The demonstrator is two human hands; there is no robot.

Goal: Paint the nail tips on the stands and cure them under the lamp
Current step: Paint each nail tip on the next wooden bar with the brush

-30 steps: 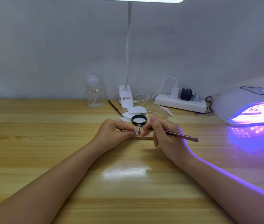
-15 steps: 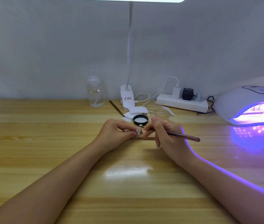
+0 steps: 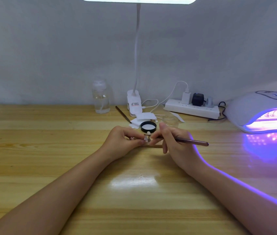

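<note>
At the middle of a wooden table (image 3: 49,167), the left hand (image 3: 122,143) pinches a small pale nail tip (image 3: 145,138) on its stand between curled thumb and fingertips, while the right hand (image 3: 173,141) grips a slim reddish-brown brush (image 3: 192,142). The brush lies almost level, its long axis running left to right: the blunt end points right toward the curing lamp (image 3: 259,111), and the bristle end points left at the nail tip, hidden behind the fingers. A second nail tip (image 3: 149,133) stands just behind the first. The wooden base (image 3: 153,146) under the stands shows only as a thin strip between the hands. The curing lamp glows violet at the far right, cut off by the frame edge, something pale inside too washed out to identify. Beyond the hands sit a black-rimmed lid (image 3: 148,127), a clear jar (image 3: 170,120), a spare brush (image 3: 123,114), a clear bottle (image 3: 101,97) and a power strip (image 3: 191,108).
</note>
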